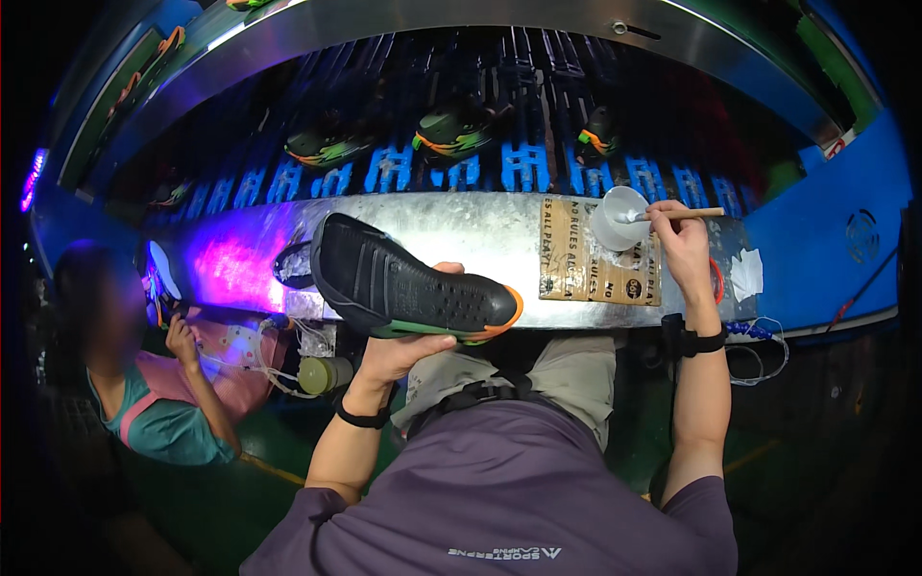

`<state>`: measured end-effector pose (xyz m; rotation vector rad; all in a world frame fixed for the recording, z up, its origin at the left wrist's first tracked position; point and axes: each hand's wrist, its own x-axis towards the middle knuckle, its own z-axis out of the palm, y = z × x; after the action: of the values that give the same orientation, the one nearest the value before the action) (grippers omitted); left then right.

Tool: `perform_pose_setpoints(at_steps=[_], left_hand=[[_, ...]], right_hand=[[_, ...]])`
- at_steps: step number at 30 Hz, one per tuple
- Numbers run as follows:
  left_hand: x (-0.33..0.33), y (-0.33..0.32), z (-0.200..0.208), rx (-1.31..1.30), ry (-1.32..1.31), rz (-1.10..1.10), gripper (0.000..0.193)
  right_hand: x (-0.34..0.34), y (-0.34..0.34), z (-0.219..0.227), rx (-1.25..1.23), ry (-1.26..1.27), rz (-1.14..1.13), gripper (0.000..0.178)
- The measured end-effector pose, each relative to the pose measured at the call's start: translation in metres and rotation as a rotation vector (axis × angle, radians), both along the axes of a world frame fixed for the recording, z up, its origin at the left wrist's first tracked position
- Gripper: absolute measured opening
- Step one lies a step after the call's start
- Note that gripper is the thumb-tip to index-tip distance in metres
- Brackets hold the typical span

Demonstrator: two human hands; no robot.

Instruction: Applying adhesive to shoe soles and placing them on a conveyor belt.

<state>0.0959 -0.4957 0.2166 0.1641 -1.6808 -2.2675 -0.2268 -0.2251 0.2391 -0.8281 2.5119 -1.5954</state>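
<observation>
My left hand (408, 353) is closed around a black shoe (408, 288) with green and orange edges, its underside turned up toward me. The thumb lies along the near edge, and fingertips show on the far side. My right hand (680, 245) grips a wooden-handled brush (706, 213) between thumb and fingers. The brush lies sideways, its tip inside a translucent white cup (615, 236). Under that cup is a piece of printed cardboard (576, 278) on the metal bench (499, 235).
Several shoes (451, 132) sit beyond the bench on a dark conveyor with blue holders (523, 171). A co-worker (168, 413) is at the left, near another shoe (163, 274). A crumpled white paper (746, 274) and a red ring (716, 280) lie right of my wrist.
</observation>
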Motion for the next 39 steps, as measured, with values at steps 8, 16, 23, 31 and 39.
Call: perform_pose_setpoints(at_steps=[8, 16, 23, 31, 39], left_hand=[[-0.007, 0.000, 0.010, -0.333, 0.166, 0.103, 0.077], [-0.010, 0.001, 0.020, -0.519, 0.153, -0.011, 0.092], [-0.007, 0.004, 0.030, -0.122, 0.055, -0.081, 0.063], [-0.008, 0.000, 0.036, -0.098, 0.014, -0.131, 0.064], [-0.011, 0.003, 0.021, -0.573, 0.046, 0.115, 0.054]], right_hand=[[0.060, -0.005, 0.011, -0.160, 0.024, 0.072, 0.016], [0.111, -0.031, 0.020, -0.118, -0.147, 0.517, 0.014], [0.112, -0.042, 0.017, -0.039, -0.096, 0.533, 0.013], [0.101, -0.055, 0.014, -0.115, 0.163, 0.674, 0.014], [0.113, -0.052, 0.009, -0.061, 0.224, 0.595, 0.013]])
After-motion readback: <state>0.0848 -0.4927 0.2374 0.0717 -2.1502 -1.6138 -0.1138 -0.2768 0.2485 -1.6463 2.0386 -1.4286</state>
